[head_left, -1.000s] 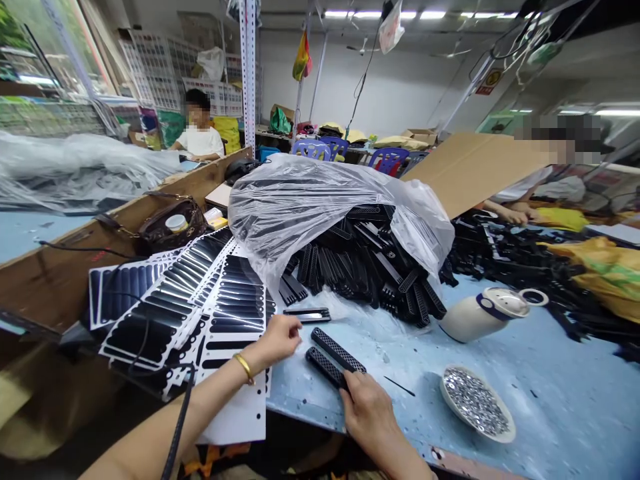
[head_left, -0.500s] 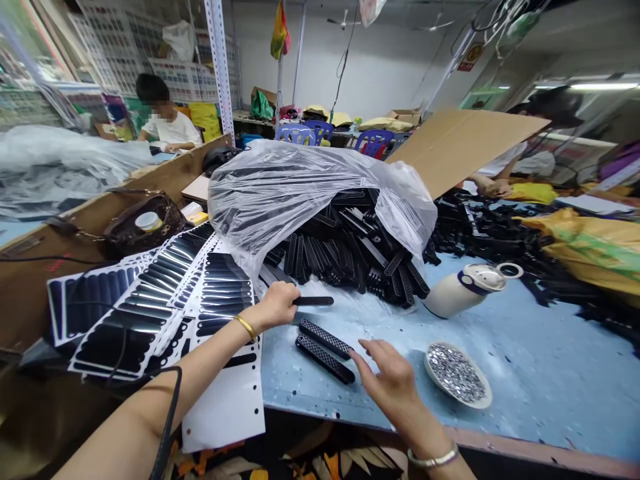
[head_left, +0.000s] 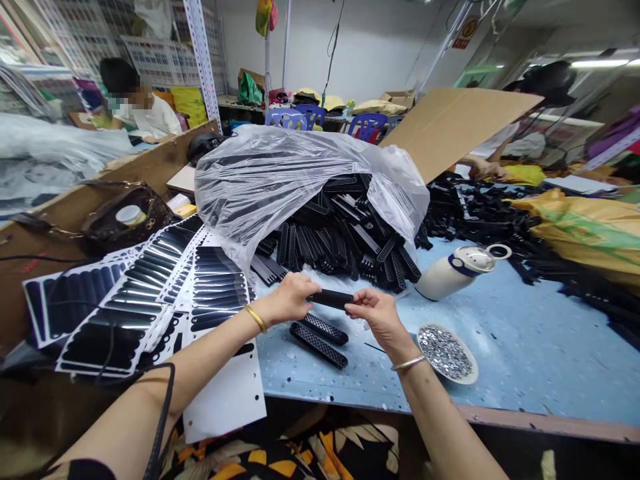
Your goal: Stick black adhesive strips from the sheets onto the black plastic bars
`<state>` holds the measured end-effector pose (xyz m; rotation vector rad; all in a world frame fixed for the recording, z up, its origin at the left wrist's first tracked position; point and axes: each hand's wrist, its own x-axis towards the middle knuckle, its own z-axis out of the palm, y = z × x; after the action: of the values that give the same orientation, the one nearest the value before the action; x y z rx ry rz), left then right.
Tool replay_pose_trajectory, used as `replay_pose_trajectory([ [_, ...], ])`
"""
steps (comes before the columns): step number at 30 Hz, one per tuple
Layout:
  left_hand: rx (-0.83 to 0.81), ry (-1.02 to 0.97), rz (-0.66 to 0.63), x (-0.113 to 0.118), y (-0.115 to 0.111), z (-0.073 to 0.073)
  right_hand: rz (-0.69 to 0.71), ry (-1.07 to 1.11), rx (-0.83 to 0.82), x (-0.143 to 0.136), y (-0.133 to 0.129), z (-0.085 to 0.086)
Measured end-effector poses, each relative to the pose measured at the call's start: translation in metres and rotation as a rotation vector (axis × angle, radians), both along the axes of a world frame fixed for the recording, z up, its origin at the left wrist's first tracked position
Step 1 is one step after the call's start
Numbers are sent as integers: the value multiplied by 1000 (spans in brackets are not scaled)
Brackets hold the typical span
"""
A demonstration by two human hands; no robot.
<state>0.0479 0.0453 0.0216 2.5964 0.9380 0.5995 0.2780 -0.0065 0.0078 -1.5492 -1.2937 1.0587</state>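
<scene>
A black strip (head_left: 332, 299) is held level above the blue table, its left end pinched by my left hand (head_left: 291, 297) and its right end by my right hand (head_left: 376, 316). Just below it, two black strips with a patterned face (head_left: 318, 345) lie side by side on the table. Behind my hands, many more black pieces (head_left: 345, 247) spill from a clear plastic bag (head_left: 250, 177). Sheets of glossy black stickers (head_left: 217, 283) lie to the left of my left hand.
A bowl of small silvery pieces (head_left: 447, 353) and a white bottle (head_left: 450, 275) stand at the right. Farther back are a cardboard sheet (head_left: 460, 120) and a pile of black parts (head_left: 480, 213). People sit at back left and right.
My right hand has moved up and left from the two strips on the table and taken hold of the free end of the strip in my left hand. The view has shifted slightly.
</scene>
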Motion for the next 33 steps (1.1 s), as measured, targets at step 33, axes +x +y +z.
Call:
replay_pose_trajectory([
  [33, 60, 120, 92, -47, -4, -23, 17, -874, 555, -33, -18, -38],
])
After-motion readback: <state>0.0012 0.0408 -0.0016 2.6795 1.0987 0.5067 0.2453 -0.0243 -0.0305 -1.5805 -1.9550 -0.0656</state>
